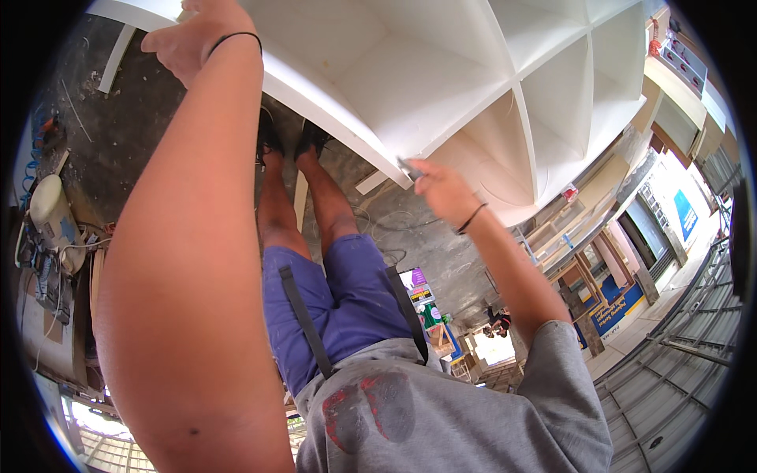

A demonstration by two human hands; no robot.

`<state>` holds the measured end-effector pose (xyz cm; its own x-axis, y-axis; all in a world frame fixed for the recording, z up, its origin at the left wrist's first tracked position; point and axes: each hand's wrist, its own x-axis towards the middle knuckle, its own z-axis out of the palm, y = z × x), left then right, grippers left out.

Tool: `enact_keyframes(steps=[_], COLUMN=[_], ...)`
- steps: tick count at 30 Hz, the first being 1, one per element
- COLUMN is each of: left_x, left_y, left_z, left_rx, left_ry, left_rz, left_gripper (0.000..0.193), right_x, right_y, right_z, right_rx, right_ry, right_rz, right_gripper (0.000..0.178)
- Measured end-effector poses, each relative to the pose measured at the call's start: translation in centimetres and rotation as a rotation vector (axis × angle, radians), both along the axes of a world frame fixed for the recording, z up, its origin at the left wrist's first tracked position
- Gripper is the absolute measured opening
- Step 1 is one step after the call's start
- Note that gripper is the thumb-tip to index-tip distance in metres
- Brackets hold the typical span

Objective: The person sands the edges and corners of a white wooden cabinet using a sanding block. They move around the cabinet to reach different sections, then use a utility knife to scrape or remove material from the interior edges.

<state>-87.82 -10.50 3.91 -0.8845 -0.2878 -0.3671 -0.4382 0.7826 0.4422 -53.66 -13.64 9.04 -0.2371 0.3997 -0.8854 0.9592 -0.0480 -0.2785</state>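
Note:
A large white shelf unit (pixel 386 79) with several compartments fills the upper middle and right. My left hand (pixel 201 39) is at its edge at the upper left, thumb pointing out sideways and fingers bent over the edge. The picture's upper rim cuts off part of that hand. My right hand (pixel 445 193) is closed around a small dark grey tool (pixel 408 168), whose exact kind I cannot make out. The tool's tip is at the near corner of the unit's white edge, where two panels meet.
Beneath the unit lies a dark, stained floor (pixel 118 150) with white strips (pixel 117 59) and loose cable (pixel 406 225). A rounded beige machine (pixel 55 209) and cords stand at the left. Wooden frames (pixel 591 276) are at the right, near a corrugated metal surface (pixel 670 366).

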Motion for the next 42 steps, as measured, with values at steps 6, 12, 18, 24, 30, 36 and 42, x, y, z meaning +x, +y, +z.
enact_keyframes(steps=[6, 12, 18, 24, 30, 36, 42], left_x=[0.1, 0.1, 0.5, -0.1, 0.5, 0.1, 0.4], left_y=[0.1, -0.4, -0.2, -0.4, -0.4, -0.6, -0.5], left_z=[-0.1, -0.5, 0.3, -1.3, -0.3, -1.0, -0.4], left_rx=[-0.030, -0.030, 0.023, -0.021, 0.040, 0.012, 0.021], left_ry=[0.004, 0.019, 0.006, 0.049, 0.072, 0.058, 0.035], left_rz=[-0.010, -0.026, -0.038, -0.019, -0.036, -0.040, -0.035], left_gripper=[0.060, 0.059, 0.059, 0.059, 0.058, 0.057, 0.056], right_x=[-0.2, 0.7, 1.3, 0.8, 0.7, 1.1, -1.1], right_y=[4.2, -1.9, 5.4, -3.0, 3.7, -1.7, 4.2], right_z=[0.4, -0.2, -0.3, 0.5, 0.2, -0.1, 0.8], right_rx=[0.424, 0.051, 0.473, 0.156, 0.277, 0.019, 0.157], right_ry=[-0.105, 0.089, -0.049, 0.144, -0.094, 0.023, -0.139], right_rz=[0.423, 0.017, 0.479, 0.188, 0.276, 0.135, 0.108], right_gripper=[0.048, 0.051, 0.053, 0.047, 0.050, 0.052, 0.048])
